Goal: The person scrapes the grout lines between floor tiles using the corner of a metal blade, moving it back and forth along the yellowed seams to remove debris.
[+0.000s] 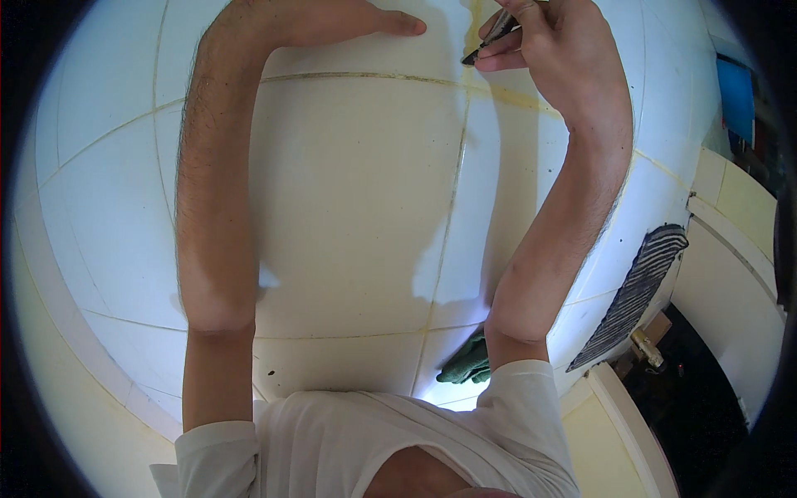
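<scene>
Dark tool (491,37), top centre: my right hand (556,58) pinches it on the grout line (452,207); left hand (332,21) flat, empty. Slip could scratch tile (357,199).

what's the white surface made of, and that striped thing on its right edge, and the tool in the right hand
Surface: likely glazed white ceramic tile, glossy, with stained grout lines. Striped thing: looks like a woven cloth, dark and pale bands, draped limply. Tool in the right hand: dark slim tip, maybe metal; unclear.

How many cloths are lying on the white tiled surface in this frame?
2: a green cloth at the near edge beside the right elbow, and a striped cloth draped over the right edge. Others may be hidden under the arms.
</scene>
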The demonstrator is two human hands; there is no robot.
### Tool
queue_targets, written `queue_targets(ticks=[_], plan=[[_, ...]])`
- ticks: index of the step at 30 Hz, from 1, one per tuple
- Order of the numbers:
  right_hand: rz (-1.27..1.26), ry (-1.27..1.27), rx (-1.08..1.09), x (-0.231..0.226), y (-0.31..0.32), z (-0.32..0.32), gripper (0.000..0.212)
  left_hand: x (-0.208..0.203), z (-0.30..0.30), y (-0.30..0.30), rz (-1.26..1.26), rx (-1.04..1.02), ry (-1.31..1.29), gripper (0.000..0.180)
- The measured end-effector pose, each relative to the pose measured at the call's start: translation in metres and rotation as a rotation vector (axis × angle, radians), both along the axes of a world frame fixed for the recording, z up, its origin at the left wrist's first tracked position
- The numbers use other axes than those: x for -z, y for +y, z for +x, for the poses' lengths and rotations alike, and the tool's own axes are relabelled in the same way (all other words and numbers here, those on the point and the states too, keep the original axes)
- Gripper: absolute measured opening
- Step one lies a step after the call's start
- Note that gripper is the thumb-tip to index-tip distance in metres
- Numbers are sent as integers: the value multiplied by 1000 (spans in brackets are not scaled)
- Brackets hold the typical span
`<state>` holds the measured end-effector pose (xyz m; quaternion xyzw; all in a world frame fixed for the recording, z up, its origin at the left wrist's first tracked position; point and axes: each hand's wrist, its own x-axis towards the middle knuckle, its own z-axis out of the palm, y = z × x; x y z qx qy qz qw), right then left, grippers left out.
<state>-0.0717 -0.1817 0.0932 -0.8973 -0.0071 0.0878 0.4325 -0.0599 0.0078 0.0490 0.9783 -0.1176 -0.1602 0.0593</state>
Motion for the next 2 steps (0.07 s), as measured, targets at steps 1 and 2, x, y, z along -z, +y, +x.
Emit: queue_targets(ticks=[1, 2], plan=[[11, 14, -5, 1, -1, 0, 17, 0, 0, -2, 10, -6, 1, 122], [22, 29, -11, 2, -2, 0, 17, 0, 0, -2, 9, -6, 2, 122]])
